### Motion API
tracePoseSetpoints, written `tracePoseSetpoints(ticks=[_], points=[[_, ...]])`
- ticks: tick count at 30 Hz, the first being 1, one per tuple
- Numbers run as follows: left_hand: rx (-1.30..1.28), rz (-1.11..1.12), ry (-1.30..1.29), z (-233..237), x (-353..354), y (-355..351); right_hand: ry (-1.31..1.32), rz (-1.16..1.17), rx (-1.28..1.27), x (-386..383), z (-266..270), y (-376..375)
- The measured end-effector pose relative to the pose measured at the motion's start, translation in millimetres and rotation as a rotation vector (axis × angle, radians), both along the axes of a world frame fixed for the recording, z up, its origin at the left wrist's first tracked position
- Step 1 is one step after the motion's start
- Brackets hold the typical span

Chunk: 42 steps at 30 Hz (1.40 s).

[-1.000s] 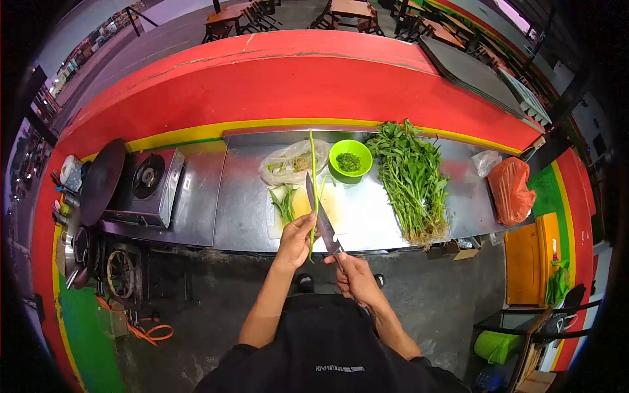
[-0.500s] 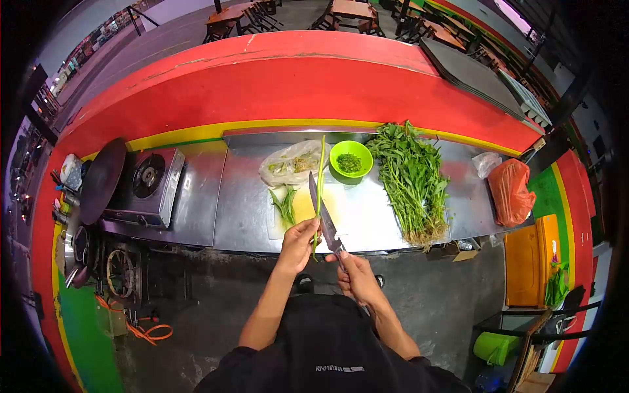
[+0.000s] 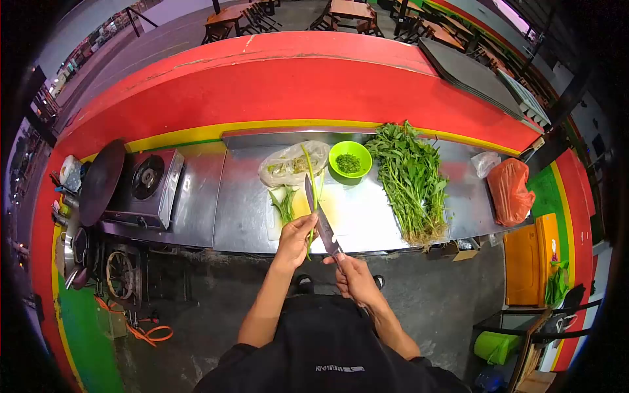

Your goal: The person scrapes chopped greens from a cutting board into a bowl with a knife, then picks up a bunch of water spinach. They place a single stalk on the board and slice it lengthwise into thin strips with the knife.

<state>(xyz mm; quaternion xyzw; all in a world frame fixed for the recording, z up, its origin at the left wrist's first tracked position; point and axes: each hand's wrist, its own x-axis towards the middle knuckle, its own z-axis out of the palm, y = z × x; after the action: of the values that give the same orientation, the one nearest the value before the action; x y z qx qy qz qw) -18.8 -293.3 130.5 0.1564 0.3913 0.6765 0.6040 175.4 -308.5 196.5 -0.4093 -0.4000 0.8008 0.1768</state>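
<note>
My left hand is closed round a long green onion stalk, whose upper end forks over the board. In my right hand is the handle of a kitchen knife; its blade points up and away, close beside the stalk and my left fingers. Beneath them on the steel counter lies a pale cutting board. Some cut greens rest on its left side. Behind the board are a clear plastic bag with vegetables in it and a green bowl holding chopped greens.
A big bunch of leafy greens with roots lies right of the board. Farther right is an orange plastic bag. At the left stand a gas stove and a dark round pan. A red wall bounds the counter's back.
The green onion's upper part has tilted left and its top now forks apart. The knife and both hands have shifted slightly left.
</note>
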Motion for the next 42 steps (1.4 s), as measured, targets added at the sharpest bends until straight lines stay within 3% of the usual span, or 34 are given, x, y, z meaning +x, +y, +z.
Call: tracePoseSetpoints(ticks=[6,14,34,42], points=[[-0.002,-0.132,-0.06,1.5,-8.2,-6.2,-0.003,-0.004,0.019,0.7,-1.0,1.8],[-0.068,-0.031,-0.026,5.8,-8.5,-6.1,-0.012,0.041,0.016,0.5,-1.5,6.4],[-0.106,-0.17,0.031,5.7,-15.2,-9.9,-0.03,0.029,0.043,2.7,-5.5,9.8],[-0.069,-0.084,0.009,-9.9,-17.3,-7.9,-0.032,0.039,0.034,1.1,-5.4,8.0]])
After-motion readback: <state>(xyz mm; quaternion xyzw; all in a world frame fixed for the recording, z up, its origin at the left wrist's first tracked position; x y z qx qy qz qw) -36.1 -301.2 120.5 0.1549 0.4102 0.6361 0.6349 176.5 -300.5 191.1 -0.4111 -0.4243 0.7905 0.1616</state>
